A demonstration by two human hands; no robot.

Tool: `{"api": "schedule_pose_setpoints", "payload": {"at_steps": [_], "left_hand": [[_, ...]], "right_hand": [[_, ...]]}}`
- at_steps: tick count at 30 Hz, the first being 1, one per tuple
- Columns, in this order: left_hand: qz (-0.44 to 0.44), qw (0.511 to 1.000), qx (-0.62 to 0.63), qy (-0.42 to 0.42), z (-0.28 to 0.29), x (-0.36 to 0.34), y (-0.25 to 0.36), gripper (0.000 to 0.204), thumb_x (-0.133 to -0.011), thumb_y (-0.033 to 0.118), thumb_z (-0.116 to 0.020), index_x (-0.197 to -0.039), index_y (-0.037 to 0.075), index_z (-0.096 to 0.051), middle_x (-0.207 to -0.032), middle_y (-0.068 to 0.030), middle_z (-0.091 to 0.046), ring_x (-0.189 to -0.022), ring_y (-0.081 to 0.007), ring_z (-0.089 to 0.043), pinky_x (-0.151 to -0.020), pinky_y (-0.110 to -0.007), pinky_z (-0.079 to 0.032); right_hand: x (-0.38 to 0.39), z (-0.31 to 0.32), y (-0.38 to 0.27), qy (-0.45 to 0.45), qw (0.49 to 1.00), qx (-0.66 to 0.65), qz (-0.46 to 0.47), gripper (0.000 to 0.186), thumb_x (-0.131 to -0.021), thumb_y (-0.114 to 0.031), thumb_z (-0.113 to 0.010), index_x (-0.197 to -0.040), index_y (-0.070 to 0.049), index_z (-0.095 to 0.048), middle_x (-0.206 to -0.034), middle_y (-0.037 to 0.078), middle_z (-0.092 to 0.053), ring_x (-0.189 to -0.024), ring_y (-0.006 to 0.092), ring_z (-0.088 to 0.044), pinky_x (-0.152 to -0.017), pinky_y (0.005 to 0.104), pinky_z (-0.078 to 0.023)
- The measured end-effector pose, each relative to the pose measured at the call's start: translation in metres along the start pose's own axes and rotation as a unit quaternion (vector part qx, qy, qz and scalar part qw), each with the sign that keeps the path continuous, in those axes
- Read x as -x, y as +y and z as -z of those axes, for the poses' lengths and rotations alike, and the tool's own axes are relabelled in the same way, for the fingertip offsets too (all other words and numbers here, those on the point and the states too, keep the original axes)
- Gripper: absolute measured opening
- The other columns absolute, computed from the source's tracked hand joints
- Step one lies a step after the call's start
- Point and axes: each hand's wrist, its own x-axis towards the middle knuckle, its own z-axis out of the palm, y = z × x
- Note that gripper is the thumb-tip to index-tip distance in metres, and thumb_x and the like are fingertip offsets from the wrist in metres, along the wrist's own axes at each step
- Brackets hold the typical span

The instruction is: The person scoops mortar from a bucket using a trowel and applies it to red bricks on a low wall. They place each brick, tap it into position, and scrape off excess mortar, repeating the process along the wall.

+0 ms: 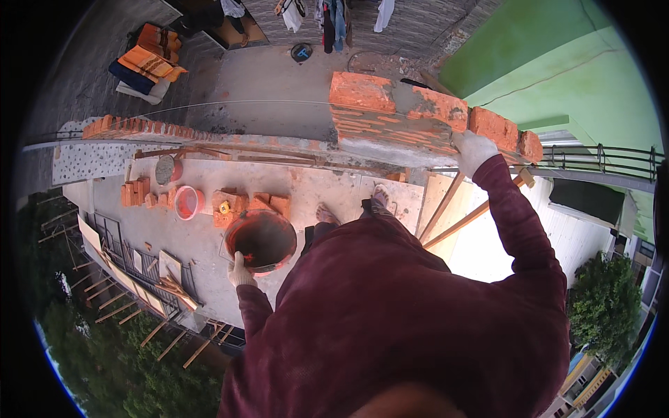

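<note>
My left hand [241, 272], in a pale glove, is closed at the near rim of a large orange bucket [287, 263] of grey mortar. The bucket stands on the floor to my left. My right hand [475, 150], also gloved, is stretched out against the near face of the brick wall [432, 111], just below its top course. Its fingertips are partly hidden, and I cannot make out whether they hold anything. Grey mortar smears the wall's orange bricks, and more bricks [493, 127] continue to the right.
Behind the bucket lie loose bricks [280, 205] and a yellow tape measure [224, 207]. A pink bucket [188, 202] and a mortar-filled pail [168, 170] stand farther left. A string [265, 102] runs along the low wall. Wooden props [446, 202] slant below my right arm.
</note>
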Motion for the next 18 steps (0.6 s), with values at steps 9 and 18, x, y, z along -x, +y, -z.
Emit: {"api": "schedule_pose_setpoints", "payload": {"at_steps": [9, 18], "left_hand": [[-0.018, 0.998, 0.003, -0.061, -0.026, 0.008, 0.045, 0.023, -0.094, 0.025, -0.078, -0.095, 0.008, -0.063, -0.076, -0.0019, -0.066, -0.051, -0.0093, -0.054, -0.044, -0.025, -0.038], [-0.087, 0.984, -0.047, -0.151, -0.095, 0.005, 0.080, 0.020, -0.096, 0.026, -0.076, -0.090, 0.011, -0.065, -0.075, 0.0022, -0.064, -0.052, -0.0058, -0.051, -0.045, -0.022, -0.037]], "right_hand": [[0.000, -0.087, 0.037, 0.044, 0.983, -0.101, -0.149, 0.031, -0.086, -0.021, -0.072, -0.114, -0.007, -0.066, -0.101, 0.021, -0.071, -0.099, 0.0408, -0.070, -0.084, 0.0514, -0.056], [0.030, -0.094, 0.033, 0.066, 0.985, -0.110, -0.115, 0.029, -0.085, -0.018, -0.072, -0.109, -0.006, -0.063, -0.099, 0.021, -0.069, -0.096, 0.0413, -0.069, -0.081, 0.0519, -0.055]]}}
